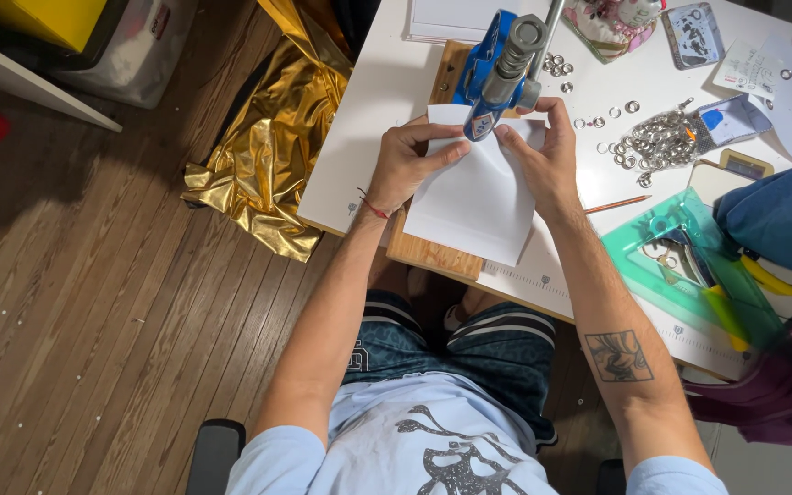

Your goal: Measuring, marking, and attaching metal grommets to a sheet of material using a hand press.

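A white sheet of paper [474, 197] lies on a wooden board [433, 252] on a white table [359, 137]. My left hand [405, 160] pinches the sheet's upper left part, and my right hand [543, 151] grips its upper right edge. The top of the sheet sits under the head of a blue hand press [497, 69] with a grey metal cylinder on top. Both hands are right beside the press head.
Loose metal eyelets [653, 142] lie in a pile right of the press, with a pencil [618, 203] and a green transparent ruler [680, 266] with pliers. Crumpled gold foil [272, 147] hangs off the table's left onto the wooden floor [93, 302].
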